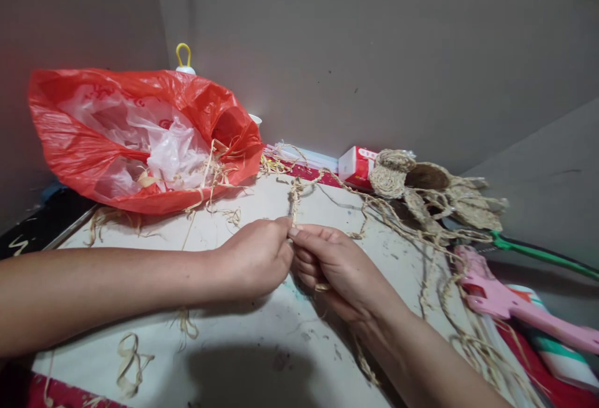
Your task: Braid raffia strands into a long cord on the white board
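Straw-coloured braided cord (294, 199) looks light, pliant and prone to fray, best pinched near its working end; it rises mid-table from the closed fingertips of the left hand (256, 257) and right hand (334, 264). Both seem to pinch it.

Plain grey walls above a pale, marked tabletop.
A smooth, matte grey back wall (374, 34) carries a few small dark specks (355, 90) and meets a darker grey left wall (79, 9), faintly tinged red, at an upright corner line. Below, the flat off-white tabletop (163, 358) shows dark smudges and a faint teal stain (302, 292); crimson material (65, 392) borders it. Dim light leaves a broad, soft shadow near the front.
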Demonstrator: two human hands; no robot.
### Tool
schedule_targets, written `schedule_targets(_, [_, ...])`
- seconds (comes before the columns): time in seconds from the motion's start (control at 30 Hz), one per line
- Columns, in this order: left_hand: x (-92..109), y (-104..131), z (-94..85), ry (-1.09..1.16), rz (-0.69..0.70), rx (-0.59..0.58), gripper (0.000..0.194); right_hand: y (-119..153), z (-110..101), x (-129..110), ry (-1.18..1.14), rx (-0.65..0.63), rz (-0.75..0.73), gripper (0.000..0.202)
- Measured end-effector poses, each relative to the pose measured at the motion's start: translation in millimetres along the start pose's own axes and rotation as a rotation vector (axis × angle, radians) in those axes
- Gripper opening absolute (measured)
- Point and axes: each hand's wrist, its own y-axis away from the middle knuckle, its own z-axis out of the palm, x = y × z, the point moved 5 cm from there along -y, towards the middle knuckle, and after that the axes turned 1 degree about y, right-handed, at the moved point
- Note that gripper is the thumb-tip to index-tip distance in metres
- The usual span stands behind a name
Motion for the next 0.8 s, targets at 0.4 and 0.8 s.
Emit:
schedule_targets(0.4, [-7.2, -20.0, -17.5, 0.481, -0.251, -0.447, 0.013, -2.5, -7.2, -11.6, -0.005, -0.119, 0.024, 0.035])
schedule_targets(0.8, [-20.0, -32.4, -45.4, 0.342, -0.180, -0.550, 0.024, -8.1, -21.5, -7.6, 0.092, -0.236, 0.161, 0.025])
